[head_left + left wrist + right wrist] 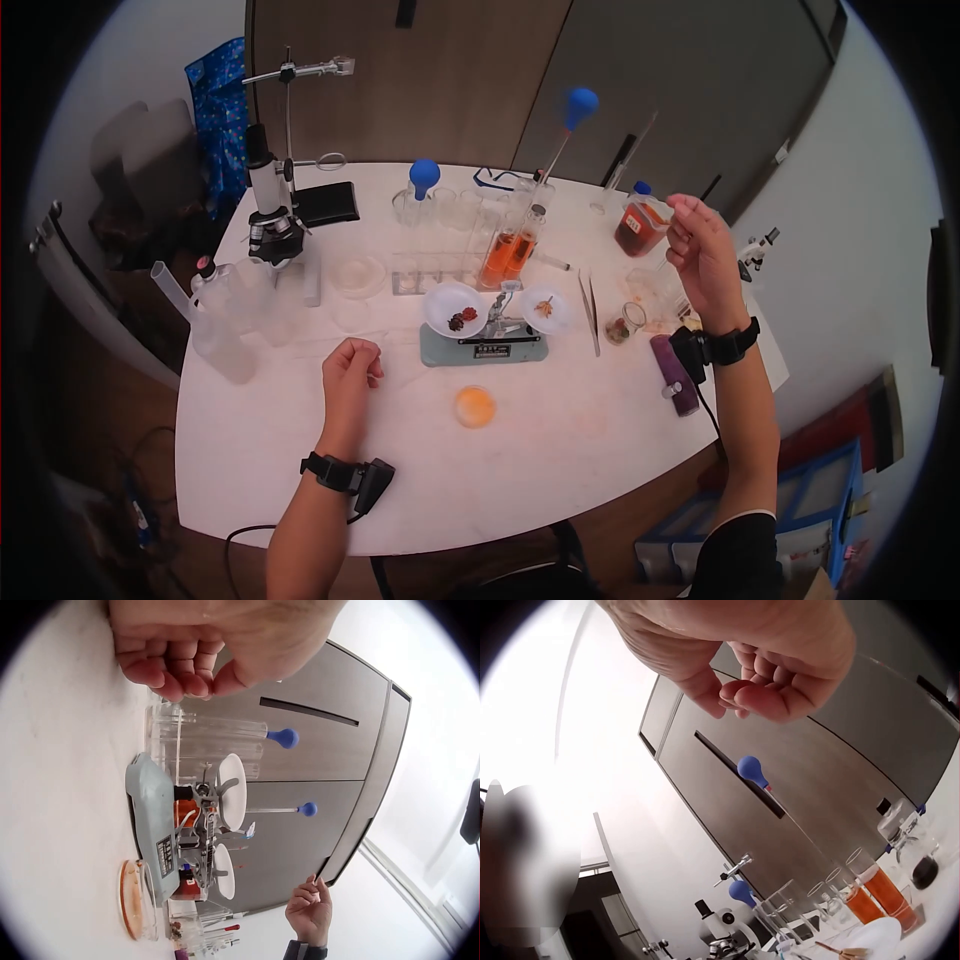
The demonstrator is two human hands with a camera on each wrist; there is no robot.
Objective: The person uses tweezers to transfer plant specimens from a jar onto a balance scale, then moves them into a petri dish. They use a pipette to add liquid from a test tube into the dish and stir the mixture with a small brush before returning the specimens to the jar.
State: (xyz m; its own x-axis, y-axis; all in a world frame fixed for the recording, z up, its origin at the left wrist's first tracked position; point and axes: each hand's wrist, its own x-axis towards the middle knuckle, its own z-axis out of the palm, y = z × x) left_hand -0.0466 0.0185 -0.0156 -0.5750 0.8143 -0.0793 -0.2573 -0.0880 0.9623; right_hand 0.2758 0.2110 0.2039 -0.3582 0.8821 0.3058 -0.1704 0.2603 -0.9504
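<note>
The left hand rests on the white table left of the balance, fingers loosely curled; in the left wrist view no object shows in this hand. The right hand is raised at the right, near the bottle of red-orange liquid. Its fingers are curled, thumb tip close to the index finger, and nothing can be made out between them in the right wrist view. Between the hands stands the balance, dark and red pieces on its left pan, light brown pieces on its right pan.
A dish of orange-yellow material lies before the balance. Behind are orange-filled cylinders and a pipette with a blue bulb. Tweezers, a jar and a purple roll lie right; a microscope and plastic bottles stand left.
</note>
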